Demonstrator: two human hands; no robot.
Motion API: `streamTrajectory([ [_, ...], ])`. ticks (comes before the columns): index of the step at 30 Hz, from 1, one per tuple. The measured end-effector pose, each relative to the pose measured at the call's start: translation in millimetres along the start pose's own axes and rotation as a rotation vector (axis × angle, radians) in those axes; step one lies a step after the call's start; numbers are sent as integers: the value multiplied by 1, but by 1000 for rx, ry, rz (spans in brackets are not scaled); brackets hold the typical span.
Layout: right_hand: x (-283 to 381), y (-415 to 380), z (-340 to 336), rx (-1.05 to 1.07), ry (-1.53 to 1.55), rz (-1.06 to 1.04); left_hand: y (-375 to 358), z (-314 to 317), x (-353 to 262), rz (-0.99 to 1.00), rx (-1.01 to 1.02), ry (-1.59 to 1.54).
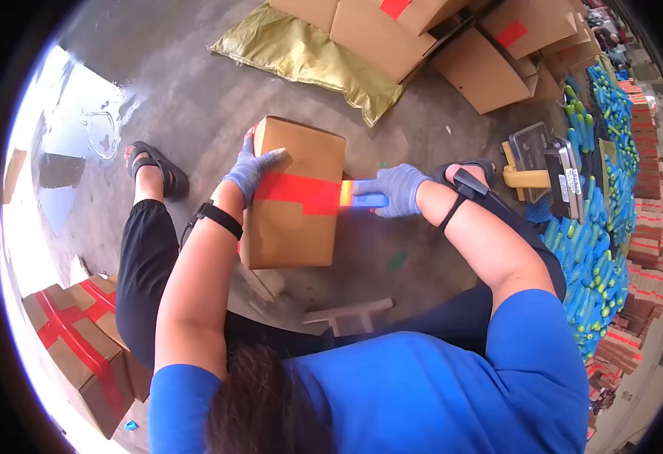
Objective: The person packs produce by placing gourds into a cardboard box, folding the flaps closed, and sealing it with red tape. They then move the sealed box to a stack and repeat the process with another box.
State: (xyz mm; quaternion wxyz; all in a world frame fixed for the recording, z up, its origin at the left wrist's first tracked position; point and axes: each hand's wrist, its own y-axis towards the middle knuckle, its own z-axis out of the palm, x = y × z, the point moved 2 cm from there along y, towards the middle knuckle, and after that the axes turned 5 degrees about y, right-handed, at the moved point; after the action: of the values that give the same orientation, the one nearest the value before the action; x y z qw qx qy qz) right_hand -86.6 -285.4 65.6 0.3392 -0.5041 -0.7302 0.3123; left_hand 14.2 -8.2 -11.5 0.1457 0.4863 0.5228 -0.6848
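A cardboard box (294, 238) stands on the floor between my feet, with red tape (297, 193) across its upper face. My left hand (251, 168), in a grey glove, lies against the box's left edge, thumb spread over the top face and the other fingers partly hidden at the side. My right hand (401, 191), gloved too, is wrapped round the blue handle of a tape dispenser (368, 194). The dispenser's yellow and orange end touches the right edge of the box, where the red tape ends.
Taped boxes (93, 344) stand at the lower left. Open cartons (483, 68) and a yellow-green sack (301, 57) lie ahead. At right are a scale (562, 178) and a heap of green produce in blue netting (589, 265). A small stool (350, 314) is below the box.
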Motion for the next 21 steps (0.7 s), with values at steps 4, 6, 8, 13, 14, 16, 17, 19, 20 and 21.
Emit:
streamTrajectory([
  [4, -1, 21, 22, 127, 251, 99, 34, 19, 46, -58, -40, -374],
  [6, -8, 56, 48, 151, 484, 47, 46, 2, 56, -97, -172, -572],
  [8, -21, 62, 76, 220, 664, -110, 26, -13, 65, -323, -194, -550],
  [13, -16, 80, 127, -380, 764, -63, 27, -17, 107, -506, 87, -842],
  [14, 12, 93, 120, -586, 1314, -592, 30, -20, 116, -481, 153, -907],
  [16, 25, 132, 156, -476, 1947, -424, 54, -16, 155, -506, -32, -698],
  [17, 26, 140, 165, -352, 2202, -357, 39, -12, 138, -507, -188, -450],
  [19, 23, 131, 162, -158, 2528, -221, -15, 5, 62, -519, -474, 98],
  [20, 29, 106, 138, -179, 2519, -199, -35, 10, 24, -492, -512, 218],
  [21, 37, 82, 117, -202, 2518, -169, -56, 11, -4, -478, -541, 345],
])
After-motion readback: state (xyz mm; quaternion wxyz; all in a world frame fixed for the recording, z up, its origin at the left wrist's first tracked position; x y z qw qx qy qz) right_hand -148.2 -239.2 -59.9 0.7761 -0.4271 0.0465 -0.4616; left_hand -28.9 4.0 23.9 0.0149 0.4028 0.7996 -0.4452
